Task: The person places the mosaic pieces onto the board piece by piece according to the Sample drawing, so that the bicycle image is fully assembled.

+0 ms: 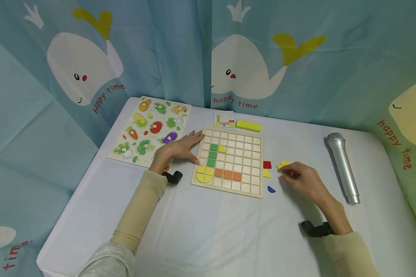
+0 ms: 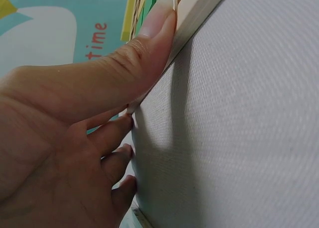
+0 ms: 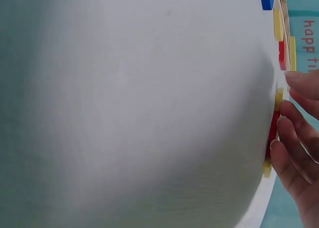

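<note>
Left fingers [image 1: 193, 138] spread while right fingers [image 1: 292, 167] bend.

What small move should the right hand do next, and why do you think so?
Probably the right hand should pinch the loose yellow piece just beside it: it shows no clear grip on that piece, while the left hand rests at the edge of the grid board, where many squares are bare.
</note>
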Demonstrator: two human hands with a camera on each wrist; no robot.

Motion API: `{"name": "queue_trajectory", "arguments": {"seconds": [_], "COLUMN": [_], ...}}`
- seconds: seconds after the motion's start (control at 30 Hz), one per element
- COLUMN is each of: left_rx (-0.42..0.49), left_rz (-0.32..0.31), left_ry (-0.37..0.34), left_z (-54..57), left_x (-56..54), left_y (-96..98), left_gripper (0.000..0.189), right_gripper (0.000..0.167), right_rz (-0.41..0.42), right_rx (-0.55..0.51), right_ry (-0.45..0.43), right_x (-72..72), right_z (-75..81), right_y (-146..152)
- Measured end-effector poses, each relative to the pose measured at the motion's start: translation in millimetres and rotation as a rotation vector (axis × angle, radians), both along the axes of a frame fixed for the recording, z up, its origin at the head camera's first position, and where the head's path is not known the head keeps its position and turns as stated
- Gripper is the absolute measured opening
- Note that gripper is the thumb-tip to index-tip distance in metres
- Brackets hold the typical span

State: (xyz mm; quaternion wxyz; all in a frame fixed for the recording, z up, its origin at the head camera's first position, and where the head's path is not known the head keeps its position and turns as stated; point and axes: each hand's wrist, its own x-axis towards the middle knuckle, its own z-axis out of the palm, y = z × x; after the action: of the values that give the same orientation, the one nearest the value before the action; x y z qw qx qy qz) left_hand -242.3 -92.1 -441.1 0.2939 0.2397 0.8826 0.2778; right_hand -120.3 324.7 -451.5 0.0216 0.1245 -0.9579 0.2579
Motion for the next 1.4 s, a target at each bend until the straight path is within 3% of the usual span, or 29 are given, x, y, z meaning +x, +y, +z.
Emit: {"name": "queue_trajectory", "arguments": {"seconds": [0.17,0.43,0.67,1.0,1.4], "left_rx": [0.002,0.007,0.004,0.002,0.005], "left_rz": [-0.003,-0.006,-0.012,0.007,0.004], "left_ry": [0.006,0.008,0.001,0.004,0.006], "left_z": [0.1,-1.4,-2.3,0.2,1.0], "left_x": [0.7,-0.1,-1.2,0.3,0.9], "left_y": [-0.1,-1.1,0.2,1.1,0.3], "left_gripper": [0.110,0.111,0.111,0.110,0.109], "right_gripper": [0.024,0.020,0.019,0.020,0.022], "right_rz": [-0.026,-0.003,-0.008,-0.074,-0.056], "right_rx": [0.002,-0.010,-0.011,0.037,0.052], "right_ry": [-0.051,-0.029,-0.074,-0.109,-0.080], "right_x": [-3.2,-11.3,-17.2,-13.8,-13.2], "right_z": [-0.5,-2.0,1.5,6.1,2.5], "right_y": [1,-3,-11,7,20]}}
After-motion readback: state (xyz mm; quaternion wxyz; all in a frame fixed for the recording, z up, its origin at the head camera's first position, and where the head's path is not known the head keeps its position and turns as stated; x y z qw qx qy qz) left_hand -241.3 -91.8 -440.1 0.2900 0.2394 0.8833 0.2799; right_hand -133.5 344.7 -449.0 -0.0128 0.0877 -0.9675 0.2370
